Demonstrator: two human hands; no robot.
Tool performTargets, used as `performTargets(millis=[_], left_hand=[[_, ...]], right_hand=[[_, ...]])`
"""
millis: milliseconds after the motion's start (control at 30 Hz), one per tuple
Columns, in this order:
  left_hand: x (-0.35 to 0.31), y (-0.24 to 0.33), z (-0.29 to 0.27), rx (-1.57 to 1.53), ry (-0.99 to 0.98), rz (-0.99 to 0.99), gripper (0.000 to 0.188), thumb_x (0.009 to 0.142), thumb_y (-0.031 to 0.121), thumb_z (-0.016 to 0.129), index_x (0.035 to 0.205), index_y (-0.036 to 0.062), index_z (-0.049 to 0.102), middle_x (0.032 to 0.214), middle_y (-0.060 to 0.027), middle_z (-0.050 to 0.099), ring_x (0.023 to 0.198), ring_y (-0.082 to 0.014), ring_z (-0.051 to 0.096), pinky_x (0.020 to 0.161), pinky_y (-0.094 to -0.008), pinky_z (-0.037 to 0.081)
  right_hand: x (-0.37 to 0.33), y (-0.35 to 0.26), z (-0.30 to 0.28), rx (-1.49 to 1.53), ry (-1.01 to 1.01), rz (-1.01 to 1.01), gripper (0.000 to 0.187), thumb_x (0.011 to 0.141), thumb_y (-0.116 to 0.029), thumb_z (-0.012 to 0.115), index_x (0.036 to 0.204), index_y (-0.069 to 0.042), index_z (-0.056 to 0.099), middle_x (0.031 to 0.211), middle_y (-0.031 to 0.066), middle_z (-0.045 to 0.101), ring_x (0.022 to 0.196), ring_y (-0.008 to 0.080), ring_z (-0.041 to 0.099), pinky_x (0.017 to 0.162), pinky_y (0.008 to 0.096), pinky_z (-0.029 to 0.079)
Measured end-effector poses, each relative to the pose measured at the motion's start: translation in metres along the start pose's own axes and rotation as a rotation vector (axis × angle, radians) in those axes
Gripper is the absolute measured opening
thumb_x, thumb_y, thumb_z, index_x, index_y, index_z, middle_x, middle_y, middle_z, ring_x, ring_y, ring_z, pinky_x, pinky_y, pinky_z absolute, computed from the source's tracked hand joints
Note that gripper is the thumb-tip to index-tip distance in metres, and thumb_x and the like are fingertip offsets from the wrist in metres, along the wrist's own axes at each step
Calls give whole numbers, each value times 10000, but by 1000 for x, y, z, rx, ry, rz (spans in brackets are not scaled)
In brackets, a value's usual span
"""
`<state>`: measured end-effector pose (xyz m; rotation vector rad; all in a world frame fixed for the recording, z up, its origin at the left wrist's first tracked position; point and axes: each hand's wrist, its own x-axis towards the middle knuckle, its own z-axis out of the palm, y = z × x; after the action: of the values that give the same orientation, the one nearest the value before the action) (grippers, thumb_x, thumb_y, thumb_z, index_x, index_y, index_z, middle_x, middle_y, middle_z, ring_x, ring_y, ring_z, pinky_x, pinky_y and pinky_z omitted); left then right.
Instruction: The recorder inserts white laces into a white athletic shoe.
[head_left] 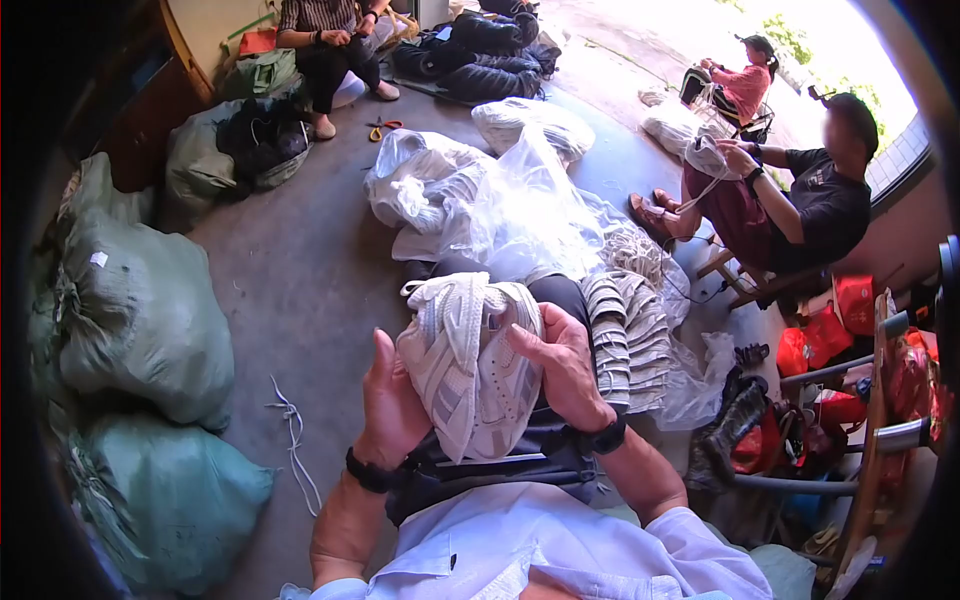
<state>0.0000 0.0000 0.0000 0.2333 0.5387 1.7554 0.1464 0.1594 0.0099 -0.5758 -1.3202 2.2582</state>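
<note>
Above my lap I hold a pair of white and grey shoe uppers side by side. The left shoe upper (438,360) has a wide lace crossing its front. The right shoe upper (505,395) shows a row of eyelets. My left hand (388,405) cups the left one's outer side, thumb up, its other fingers mostly hidden behind. My right hand (572,375) grips the right one's edge, with the thumb pressed on its front near the opening. A stack of similar shoe uppers (640,345) lies just beyond my right hand.
Clear plastic bags (520,205) of uppers lie ahead. Large green sacks (140,310) stand at left, near a loose white lace (295,440) on the floor. Orange-handled scissors (384,130) lie farther off. A rack (870,440) with red items is at right. Several people sit around.
</note>
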Motion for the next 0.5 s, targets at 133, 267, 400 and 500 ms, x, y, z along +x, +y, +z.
performTargets(millis=[133,267,400,500], left_hand=[[-7,1,-12,-98,15,113,739,990,618,396,1456,46,420,1410,-120,539,1269,-285,539,1094,-470,398],[-15,15,-25,-107,122,294,667,1012,581,381,1437,70,442,1362,-116,569,1234,-281,565,1068,-476,424],[-19,8,-11,-27,101,339,655,1017,561,394,1465,83,388,1382,-111,543,1252,-270,545,1068,-470,422],[-14,-24,12,186,90,320,737,1010,530,449,1557,115,181,1488,-97,412,1370,-252,418,1157,-438,301]], right_hand=[[-19,-19,11,-181,46,-104,442,862,-178,776,1206,25,588,1072,77,686,957,116,647,850,281,535],[-38,-40,20,-226,87,-203,378,842,-127,792,1142,16,612,1059,69,688,932,106,643,819,272,532],[-28,-31,36,-369,219,-383,276,866,-98,763,1064,-9,591,969,42,668,859,94,614,770,263,518],[-15,2,54,-350,135,-364,219,927,-93,679,1063,-14,525,926,41,603,842,99,552,733,271,486]])
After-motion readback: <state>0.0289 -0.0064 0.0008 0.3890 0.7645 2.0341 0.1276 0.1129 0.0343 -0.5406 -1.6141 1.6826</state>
